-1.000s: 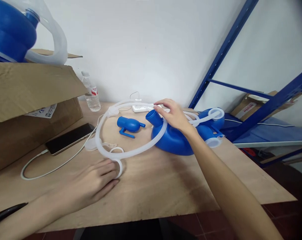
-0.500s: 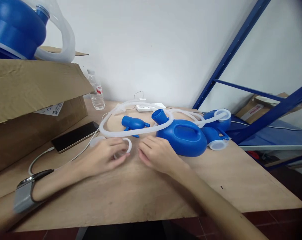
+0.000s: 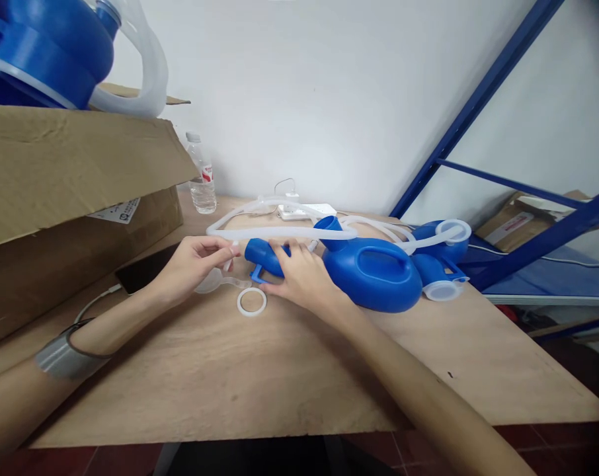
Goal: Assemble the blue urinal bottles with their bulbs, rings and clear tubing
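Observation:
My left hand [image 3: 205,264] pinches a small white piece [image 3: 235,248] between thumb and fingertips; its exact shape is partly hidden. Just to its right, my right hand [image 3: 299,271] is closed around a blue funnel-shaped plastic piece [image 3: 260,251], whose wide mouth faces left. A small blue handle loop [image 3: 264,274] sticks out below it. On the table beneath lies a white ring [image 3: 251,313], apart from both hands. A clear lid with a strap [image 3: 209,281] lies under my left hand. Behind the hands curves a white corrugated hose [image 3: 279,233].
A blue jug [image 3: 373,277] lies on its side at right, near another blue jug [image 3: 436,271]. At left stand a cardboard box [image 3: 81,225] topped by a blue container [image 3: 56,53], a phone [image 3: 145,270] and a water bottle [image 3: 201,182]. A power strip [image 3: 307,211] sits by the wall.
The white ring left my left hand and lies flat on the table. My left hand rose, now pinching a small white piece. My right hand moved up and took hold of the blue funnel-shaped piece.

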The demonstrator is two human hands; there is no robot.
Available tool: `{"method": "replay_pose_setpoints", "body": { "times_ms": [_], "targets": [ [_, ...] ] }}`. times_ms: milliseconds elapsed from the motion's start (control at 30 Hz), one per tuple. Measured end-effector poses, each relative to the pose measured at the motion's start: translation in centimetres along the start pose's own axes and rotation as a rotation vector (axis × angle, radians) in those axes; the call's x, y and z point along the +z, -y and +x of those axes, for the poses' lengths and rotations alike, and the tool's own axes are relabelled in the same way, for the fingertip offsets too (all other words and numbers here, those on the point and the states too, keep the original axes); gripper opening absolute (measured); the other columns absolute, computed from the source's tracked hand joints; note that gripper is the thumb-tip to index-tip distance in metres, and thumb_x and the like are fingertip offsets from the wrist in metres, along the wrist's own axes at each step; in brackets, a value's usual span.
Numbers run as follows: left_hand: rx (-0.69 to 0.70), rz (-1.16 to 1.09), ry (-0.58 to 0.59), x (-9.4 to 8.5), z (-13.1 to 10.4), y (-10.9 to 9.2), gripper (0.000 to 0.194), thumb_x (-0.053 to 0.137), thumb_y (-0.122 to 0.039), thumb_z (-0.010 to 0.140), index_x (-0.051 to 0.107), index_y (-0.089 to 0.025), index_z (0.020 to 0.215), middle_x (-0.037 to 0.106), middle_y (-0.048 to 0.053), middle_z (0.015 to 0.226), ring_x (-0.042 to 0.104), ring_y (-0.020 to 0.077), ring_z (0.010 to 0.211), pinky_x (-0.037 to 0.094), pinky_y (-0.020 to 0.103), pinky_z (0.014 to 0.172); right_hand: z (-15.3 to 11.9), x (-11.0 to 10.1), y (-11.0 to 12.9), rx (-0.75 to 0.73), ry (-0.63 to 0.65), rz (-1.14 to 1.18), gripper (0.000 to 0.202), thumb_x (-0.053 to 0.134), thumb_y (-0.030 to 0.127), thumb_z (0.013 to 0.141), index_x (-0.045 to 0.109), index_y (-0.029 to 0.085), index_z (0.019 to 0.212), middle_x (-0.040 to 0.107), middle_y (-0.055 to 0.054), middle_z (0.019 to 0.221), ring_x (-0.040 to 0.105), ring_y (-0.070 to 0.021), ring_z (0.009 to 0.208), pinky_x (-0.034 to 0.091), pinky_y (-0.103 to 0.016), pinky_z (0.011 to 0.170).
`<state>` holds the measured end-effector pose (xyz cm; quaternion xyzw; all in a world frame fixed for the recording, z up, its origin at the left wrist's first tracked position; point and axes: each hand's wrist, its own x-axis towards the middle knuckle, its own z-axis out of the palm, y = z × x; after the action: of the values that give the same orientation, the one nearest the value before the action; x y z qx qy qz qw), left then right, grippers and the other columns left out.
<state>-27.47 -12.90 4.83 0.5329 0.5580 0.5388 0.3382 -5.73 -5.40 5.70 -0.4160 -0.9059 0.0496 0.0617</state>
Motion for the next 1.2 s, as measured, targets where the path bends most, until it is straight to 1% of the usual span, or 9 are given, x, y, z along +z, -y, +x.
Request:
{"method": "replay_pose_setpoints", "body": {
  "times_ms": [100,233,367,600,767,900,1000,1100,1200],
  "targets": [
    [0.023,-0.009,-0.036,0.7,-0.5,-0.4,0.04,0.083,-0.051,0.077,0.072,-0.013,0.077,0.063,0.003,0.065,0.054,0.0085,0.062,0.044,0.018,0.06,-3.1,-1.7,-1.2,-0.086,0.093,0.349,0.086,0.07,0.066,0.08,0.045,0.031,0.155,0.05,-0.011,0.144,0.055,-0.0256,0.13,0.044,-0.049,0.117],
    [0.15,0.004,-0.01,2.4,-1.5,-1.8,0.037,0.084,-0.046,0.077,0.071,-0.012,0.077,0.067,0.005,0.07,0.059,0.0098,0.061,0.051,0.02,0.058,-5.1,-1.9,-4.6,-0.302,0.396,1.002,0.097,0.075,0.062,0.075,0.042,0.022,0.158,0.044,-0.011,0.153,0.051,-0.0203,0.141,0.045,-0.035,0.121],
    [0.268,0.107,0.076,4.3,-2.1,-3.7,0.033,0.078,-0.044,0.084,0.069,-0.012,0.081,0.07,0.006,0.079,0.066,0.0123,0.066,0.055,0.021,0.059,-5.2,1.1,-7.8,-0.217,0.311,1.551,0.096,0.061,0.077,0.075,0.049,0.015,0.148,0.052,-0.015,0.144,0.057,-0.0225,0.132,0.048,-0.038,0.118],
    [0.591,0.266,0.004,6.7,-0.3,-6.2,0.019,0.069,-0.03,0.092,0.068,-0.015,0.08,0.068,0.003,0.085,0.062,0.0087,0.079,0.053,0.017,0.068,-5.0,3.1,-8.3,-0.027,0.095,1.732,0.085,0.051,0.074,0.069,0.057,0.014,0.129,0.064,-0.013,0.116,0.061,-0.023,0.113,0.055,-0.036,0.096],
    [0.547,0.263,0.055,8.4,0.7,-7.3,0.029,0.073,-0.043,0.087,0.068,-0.014,0.08,0.063,0.005,0.083,0.057,0.0115,0.076,0.052,0.02,0.061,-5.0,3.2,-7.4,0.031,0.139,1.81,0.086,0.041,0.074,0.075,0.046,0.013,0.135,0.064,-0.012,0.105,0.063,-0.0203,0.104,0.054,-0.033,0.092],
    [0.521,0.305,0.036,8.8,0.9,-7.1,0.037,0.072,-0.048,0.087,0.072,-0.016,0.105,0.064,0.009,0.101,0.059,0.0153,0.088,0.053,0.022,0.062,-5.1,3.3,-7.3,0.033,0.193,1.801,0.094,0.033,0.079,0.074,0.04,0.013,0.14,0.064,-0.012,0.102,0.063,-0.0218,0.103,0.054,-0.036,0.09],
    [0.63,0.476,0.099,8.5,0.9,-6.3,0.042,0.061,-0.05,0.096,0.072,-0.018,0.122,0.064,0.01,0.119,0.061,0.0196,0.105,0.056,0.032,0.085,-5.1,3.1,-7.0,0.031,0.215,1.796,0.095,0.034,0.078,0.074,0.037,0.013,0.143,0.064,-0.012,0.103,0.063,-0.0222,0.102,0.054,-0.035,0.089],
    [0.766,0.575,0.164,8.2,0.9,-5.5,0.049,0.057,-0.05,0.1,0.065,-0.017,0.135,0.064,0.011,0.136,0.059,0.0256,0.125,0.044,0.044,0.113,-5.1,3.0,-6.7,0.054,0.219,1.807,0.097,0.034,0.078,0.074,0.037,0.013,0.145,0.064,-0.012,0.104,0.063,-0.0222,0.102,0.054,-0.034,0.088],
    [0.79,0.587,0.198,8.2,0.8,-5.1,0.062,0.066,-0.054,0.095,0.057,-0.016,0.143,0.059,0.012,0.148,0.055,0.0285,0.137,0.04,0.044,0.119,-5.2,3.0,-6.5,0.075,0.205,1.814,0.096,0.032,0.078,0.075,0.038,0.011,0.145,0.064,-0.013,0.105,0.063,-0.0224,0.102,0.053,-0.034,0.087]
  ]
}}
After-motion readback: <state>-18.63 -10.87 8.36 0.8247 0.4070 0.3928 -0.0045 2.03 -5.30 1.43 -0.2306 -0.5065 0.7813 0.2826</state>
